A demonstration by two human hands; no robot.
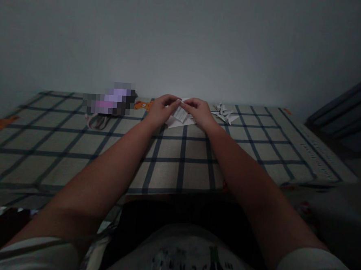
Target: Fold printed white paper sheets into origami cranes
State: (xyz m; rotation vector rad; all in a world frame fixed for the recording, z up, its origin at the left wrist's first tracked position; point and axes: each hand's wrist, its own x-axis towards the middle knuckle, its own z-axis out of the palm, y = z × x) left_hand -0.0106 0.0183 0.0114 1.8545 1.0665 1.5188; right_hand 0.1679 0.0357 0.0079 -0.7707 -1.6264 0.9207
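Between my two hands is a small piece of folded white paper [179,114] with faint printed lines on it. My left hand [164,108] pinches its upper edge from the left, thumb against fingertips. From the right, my right hand [198,110] pinches the same edge, the two thumbs almost meeting. Under the folded piece lies more white paper [172,122], flat on the table; whether the two are joined I cannot tell. Just right of my right hand sit several folded paper shapes with pointed tips [226,113].
A checked cloth [181,173] covers the table, which meets a plain wall [186,41] at the back. At the back left lies a purple item [117,98], partly pixelated, with a looped cord [98,122] beside it. Dark slatted furniture [350,112] stands to the right.
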